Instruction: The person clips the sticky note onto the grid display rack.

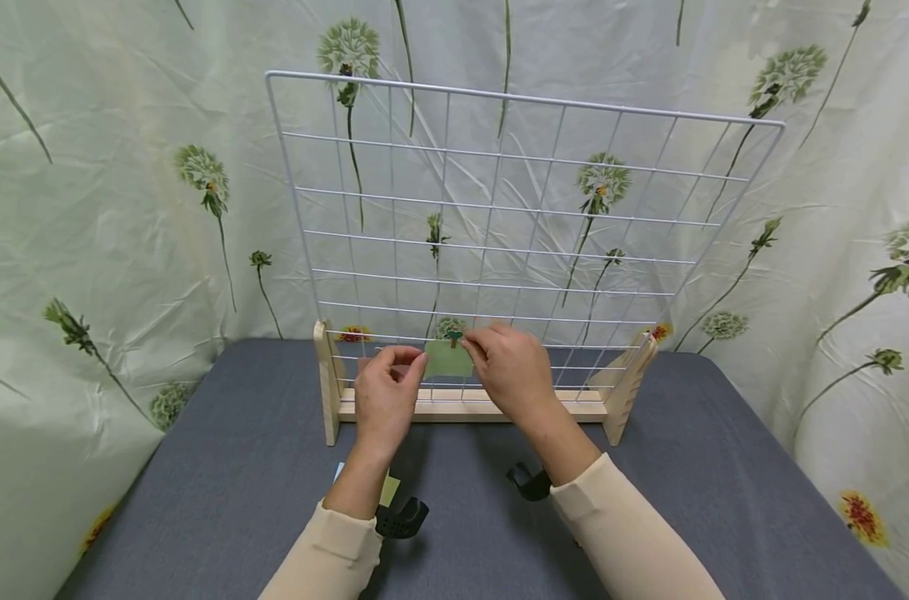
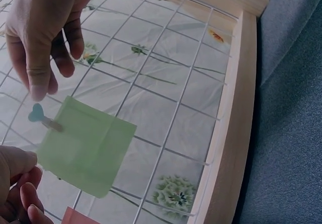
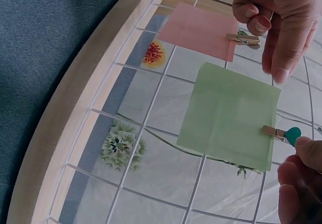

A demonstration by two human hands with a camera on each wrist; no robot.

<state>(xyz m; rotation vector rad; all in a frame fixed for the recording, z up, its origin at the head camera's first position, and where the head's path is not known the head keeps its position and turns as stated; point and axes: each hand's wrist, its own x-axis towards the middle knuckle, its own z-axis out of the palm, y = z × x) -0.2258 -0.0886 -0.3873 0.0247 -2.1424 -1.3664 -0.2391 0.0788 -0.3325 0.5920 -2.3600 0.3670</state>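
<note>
A green square of paper (image 1: pixel 448 359) lies against the white wire grid (image 1: pixel 491 245), low and near its middle. A small wooden clothespin with a teal heart (image 3: pixel 277 133) is clipped on its edge. With thumb and fingertips, my right hand (image 1: pixel 516 375) pinches the heart end of that clothespin. My left hand (image 1: pixel 382 392) has thumb and index together at the paper's other upper corner, seeming to pinch its very tip. Beside the green paper, a pink paper (image 3: pixel 201 31) hangs on the grid by another wooden clothespin (image 3: pixel 243 39), mostly behind my left hand in the head view.
The grid stands in a wooden base (image 1: pixel 469 408) with upright side feet on a dark grey cloth-covered table (image 1: pixel 274 500). Yellow paper (image 1: pixel 389 490) and a bit of light blue paper (image 1: pixel 339 470) lie under my left forearm. A floral curtain (image 1: pixel 147 250) hangs behind.
</note>
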